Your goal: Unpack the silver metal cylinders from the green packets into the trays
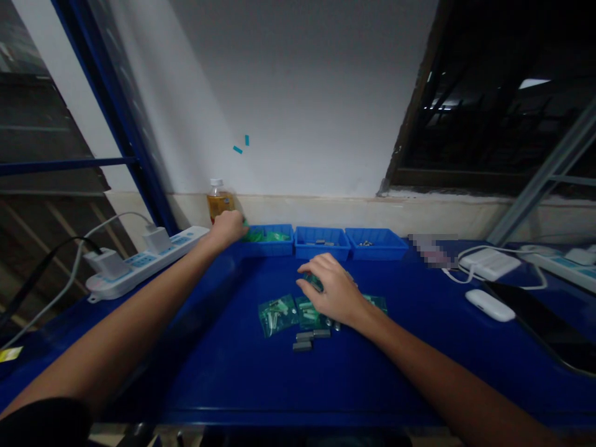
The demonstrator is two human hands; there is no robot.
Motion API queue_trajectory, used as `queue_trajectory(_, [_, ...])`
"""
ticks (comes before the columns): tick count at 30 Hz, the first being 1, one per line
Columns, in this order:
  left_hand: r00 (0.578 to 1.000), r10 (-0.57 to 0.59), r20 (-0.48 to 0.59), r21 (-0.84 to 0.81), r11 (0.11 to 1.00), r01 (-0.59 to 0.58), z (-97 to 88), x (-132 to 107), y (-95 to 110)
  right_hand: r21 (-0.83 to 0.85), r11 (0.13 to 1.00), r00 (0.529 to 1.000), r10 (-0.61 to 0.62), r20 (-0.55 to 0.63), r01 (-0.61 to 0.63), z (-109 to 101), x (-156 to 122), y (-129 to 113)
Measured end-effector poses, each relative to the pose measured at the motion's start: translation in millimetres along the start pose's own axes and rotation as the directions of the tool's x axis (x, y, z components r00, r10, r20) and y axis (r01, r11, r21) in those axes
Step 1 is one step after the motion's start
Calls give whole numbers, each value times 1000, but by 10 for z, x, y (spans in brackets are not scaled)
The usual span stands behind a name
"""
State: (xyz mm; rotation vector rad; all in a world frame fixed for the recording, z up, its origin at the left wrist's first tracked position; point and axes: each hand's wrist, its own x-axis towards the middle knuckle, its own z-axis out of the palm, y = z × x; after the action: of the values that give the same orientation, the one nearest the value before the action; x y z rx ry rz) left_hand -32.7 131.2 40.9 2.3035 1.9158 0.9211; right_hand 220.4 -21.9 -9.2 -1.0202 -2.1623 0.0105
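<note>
My left hand [228, 227] is stretched out to the left end of a blue bin [270, 248] that has green plastic bags [263, 236] inside. Its fingers are curled, and a bit of green plastic shows at the fingertips. My right hand [334, 288] hovers over the middle of the table, thumb and forefinger apart. Behind that gap is something green, partly hidden. Under and beside this hand lie small green bags holding metal pieces, one of them a filled bag [278, 315] on the left. Several loose metal cylinders [305, 337] lie in front of them.
Two more blue bins, a middle bin [322, 251] and a right bin [379, 251], hold small metal parts. A bottle [218, 202] stands behind my left hand. A power strip [139, 267] lies left; a white case [490, 305], phone [544, 326] and cables lie right.
</note>
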Motion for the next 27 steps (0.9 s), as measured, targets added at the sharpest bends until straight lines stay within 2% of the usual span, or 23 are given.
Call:
queue_trajectory(5, [996,-42,80,230,973,22,219,96,74,30,998,972,-52,231,47,102,-40,-143])
queue_trajectory(9, [997,-4,74,313,949,-19,200,-103,215,24,999,937,-53,345,48,173,-37,-180])
queue_trajectory(13, [992,129,6,300,946,-125,165,-471,415,57,998,953,-56,297,40,166,-7,-185])
queue_trajectory(15, [972,234,-6,173,958,-230,180,-659,519,114,993,979,-27,204,4,166,9,-183])
queue_trajectory(17, [961,269,69,-26,963,-268,203,-815,623,177,984,997,25,73,-37,175,25,-158])
queue_trajectory(18, [959,249,138,-142,963,-229,214,-875,675,200,978,998,59,14,-61,179,34,-134])
queue_trajectory(20, [944,143,298,-373,928,-23,229,-961,777,208,972,989,127,-80,-108,173,47,-62])
queue_trajectory(22, [879,28,475,-536,802,264,234,-1007,874,147,980,979,151,-137,-131,142,51,23])
queue_trajectory(24, [789,27,614,-615,643,457,235,-1021,956,45,993,980,118,-161,-112,87,46,97])
queue_trajectory(25, [763,66,644,-644,585,493,237,-1018,986,3,996,984,92,-154,-93,54,42,123])
queue_trajectory(26, [762,106,638,-680,543,493,241,-1008,1008,-25,997,987,72,-142,-77,22,37,141])
queue_trajectory(27, [785,135,604,-717,521,462,247,-993,1022,-35,997,989,66,-135,-71,-9,34,153])
